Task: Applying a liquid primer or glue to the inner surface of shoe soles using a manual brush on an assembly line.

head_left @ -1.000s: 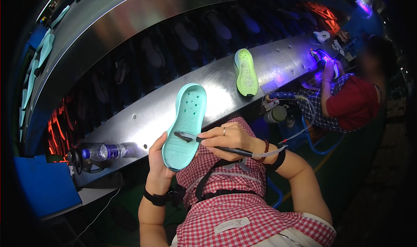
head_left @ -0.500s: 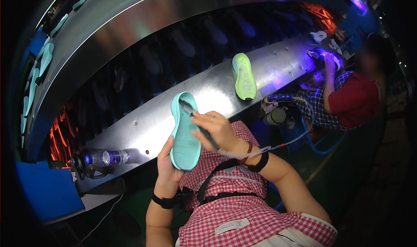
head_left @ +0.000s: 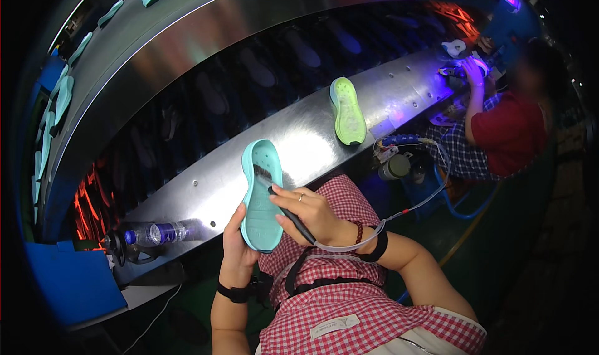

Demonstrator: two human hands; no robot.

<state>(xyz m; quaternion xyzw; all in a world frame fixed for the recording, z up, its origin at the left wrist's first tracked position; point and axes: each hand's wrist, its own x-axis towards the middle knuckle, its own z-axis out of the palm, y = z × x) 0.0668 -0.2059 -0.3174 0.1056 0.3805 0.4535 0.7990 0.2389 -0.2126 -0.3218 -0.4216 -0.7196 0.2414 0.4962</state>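
Upright in my left hand (head_left: 236,248) is a teal shoe sole (head_left: 262,214), gripped by its lower side edges with the hollow inner face toward me. A row of small holes shows near its upper end. My right hand (head_left: 321,216) is closed around the black handle of a brush (head_left: 303,229). The dark bristles touch the inside of the sole, below those holes. From the handle's rear end a clear tube (head_left: 399,214) runs right past my wrist.
A yellow-green sole (head_left: 349,115) lies on the metal ledge (head_left: 199,205). Plastic bottles (head_left: 159,233) lie at its left end. Behind is a dark machine opening with shoe-shaped pieces and orange glow. Teal soles (head_left: 64,99) sit on the belt above. A co-worker (head_left: 508,130) sits at right.
The brush has moved down the sole, away from its upper end. My left hand has shifted the sole slightly down and left. At right, the co-worker's hand has moved a little.
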